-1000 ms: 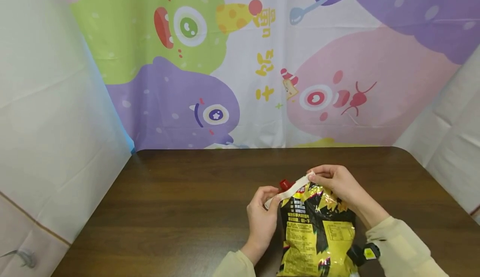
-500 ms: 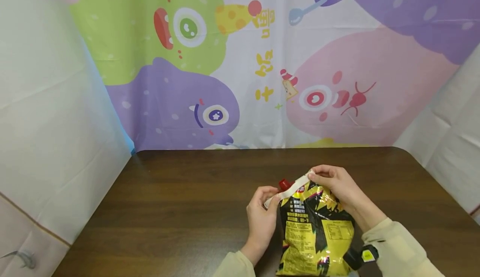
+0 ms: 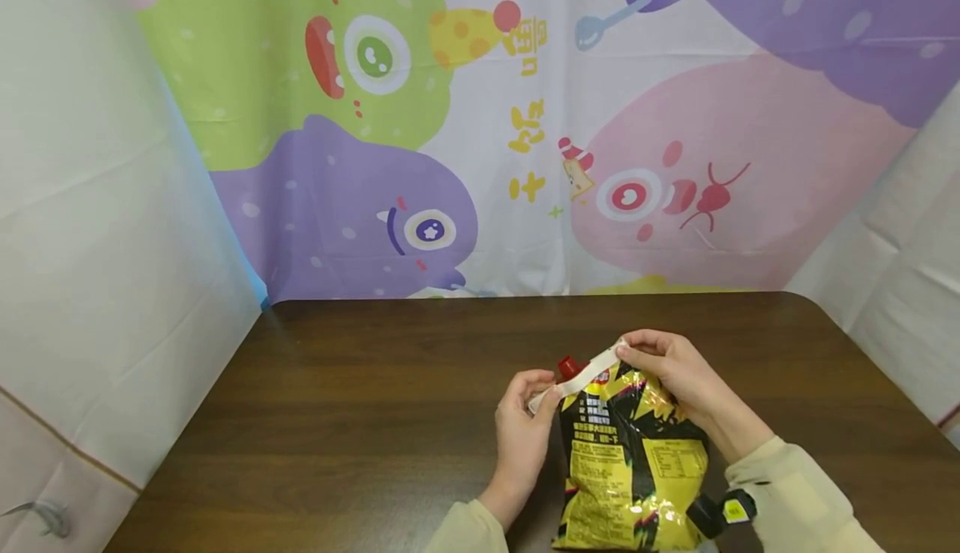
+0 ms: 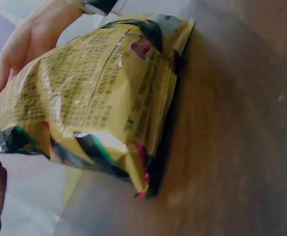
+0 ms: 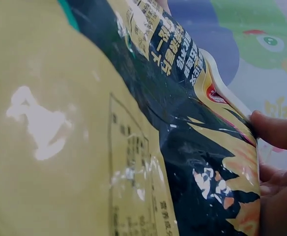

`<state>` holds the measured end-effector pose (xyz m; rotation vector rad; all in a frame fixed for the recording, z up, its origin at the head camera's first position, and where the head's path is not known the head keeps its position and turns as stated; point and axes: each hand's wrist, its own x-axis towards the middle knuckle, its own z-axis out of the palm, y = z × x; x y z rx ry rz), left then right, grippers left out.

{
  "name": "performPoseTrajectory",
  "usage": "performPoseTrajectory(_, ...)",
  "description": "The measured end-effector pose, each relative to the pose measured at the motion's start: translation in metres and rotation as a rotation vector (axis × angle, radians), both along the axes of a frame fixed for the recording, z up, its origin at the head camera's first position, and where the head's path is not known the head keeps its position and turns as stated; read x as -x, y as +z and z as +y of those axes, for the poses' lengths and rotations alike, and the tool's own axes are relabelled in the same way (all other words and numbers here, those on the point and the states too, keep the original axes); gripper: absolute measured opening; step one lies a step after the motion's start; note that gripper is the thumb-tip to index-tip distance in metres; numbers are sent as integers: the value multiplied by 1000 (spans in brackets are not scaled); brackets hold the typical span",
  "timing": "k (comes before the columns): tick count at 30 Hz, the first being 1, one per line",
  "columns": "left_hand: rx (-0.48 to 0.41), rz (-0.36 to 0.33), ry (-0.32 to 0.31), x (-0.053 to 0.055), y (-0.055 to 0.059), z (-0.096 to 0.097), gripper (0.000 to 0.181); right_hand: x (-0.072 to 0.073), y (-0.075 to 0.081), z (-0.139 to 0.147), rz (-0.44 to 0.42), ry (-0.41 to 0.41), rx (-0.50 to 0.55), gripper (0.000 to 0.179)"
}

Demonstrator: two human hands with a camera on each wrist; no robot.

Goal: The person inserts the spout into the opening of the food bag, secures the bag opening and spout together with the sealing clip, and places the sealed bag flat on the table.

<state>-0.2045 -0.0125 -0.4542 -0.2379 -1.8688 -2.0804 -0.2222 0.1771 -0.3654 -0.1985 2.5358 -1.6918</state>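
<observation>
A yellow and black snack bag [image 3: 637, 478] stands on the table in front of me. Along its top edge runs a white bag clip [image 3: 588, 376] with a red cap-like spout [image 3: 570, 367] behind it. My left hand [image 3: 522, 432] pinches the clip's left end between thumb and fingers. At the other end, my right hand [image 3: 678, 370] pinches the clip and the bag's corner. The left wrist view shows the bag's printed side [image 4: 94, 93] and its bottom seam near the wood. In the right wrist view, the clip [image 5: 227, 91] sits along the bag's edge beside my right thumb.
The dark wooden table [image 3: 337, 420] extends left and behind the bag. A cartoon-printed curtain [image 3: 517, 245] hangs at its back edge, with white cloth [image 3: 97, 203] on the left. A black device [image 3: 720, 513] with a yellow label is on my right wrist.
The bag's lower edge has come slightly higher into view, and my right sleeve has shifted a little. Both hands keep the same hold on the clip.
</observation>
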Motion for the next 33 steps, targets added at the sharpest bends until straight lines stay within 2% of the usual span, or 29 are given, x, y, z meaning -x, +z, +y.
performPoseTrajectory(5,-5,-123,-67,2,1,-4,20,1,1,1,6,-6,-7,43)
performPoseTrajectory(9,-9,-177,-117,2,1,-6,17,1,2,1,15,-6,-24,43)
performPoseTrajectory(13,-32,-199,-150,2,2,-8,15,2,1,1,24,-19,-55,43)
performPoseTrajectory(18,-95,-209,-177,2,0,-9,15,2,0,1,55,-34,-155,48)
performPoseTrajectory(22,-135,-214,-180,3,1,-12,17,-2,-2,4,76,-43,-217,51)
performPoseTrajectory(26,-148,-223,-175,4,1,-15,18,-7,-4,9,88,-57,-232,51)
performPoseTrajectory(30,-157,-227,-168,6,0,-18,18,-12,-7,14,80,-97,-242,64)
performPoseTrajectory(33,-158,-228,-162,8,0,-20,19,-14,-11,15,37,-126,-209,79)
